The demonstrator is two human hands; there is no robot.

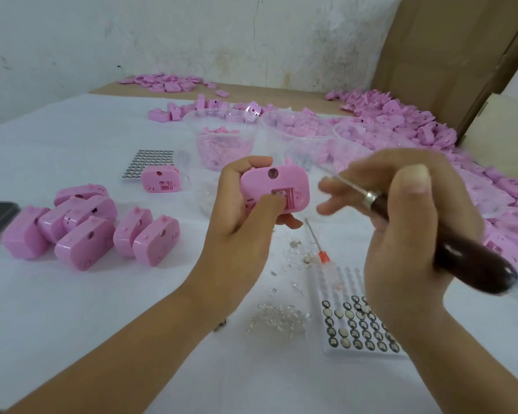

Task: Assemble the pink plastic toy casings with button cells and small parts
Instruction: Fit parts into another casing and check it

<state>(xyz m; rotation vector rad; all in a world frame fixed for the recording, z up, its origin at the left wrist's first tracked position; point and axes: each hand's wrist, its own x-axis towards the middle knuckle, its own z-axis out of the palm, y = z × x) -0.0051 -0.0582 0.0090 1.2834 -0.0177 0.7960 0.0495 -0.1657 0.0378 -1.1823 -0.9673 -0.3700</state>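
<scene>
Nearest to the person, on the right, a tray of button cells (335, 282) is lying just under the right wrist. I think it is there so that a cell can be taken without reaching. Just left of it a small heap of clear parts (281, 318) is lying on the white cloth (132, 309), and a little farther a thin pin with a red end (317, 243) is lying among more loose bits.

The right hand (407, 234) is holding a dark-handled tool (473, 264). The rear fingers are curling round the handle and pressing it into the palm, while the front fingers are reaching out towards the casing. They are blurred, so I cannot tell whether they are pinching something. This grip is probably leaving the fingertips free for small parts.

The left hand (240, 210) is gripping the pink casing (281, 180) in the air at the middle, fingers curled round its left side and thumb pressing at the open square compartment, which is facing the person for work.

On the left, closed casings (84, 231) are lying in a group, apart from the supply. Farther off, clear cups (210, 144) of pink pieces are standing, and behind them on the right a big heap of pink shells (401, 121) is spreading.
</scene>
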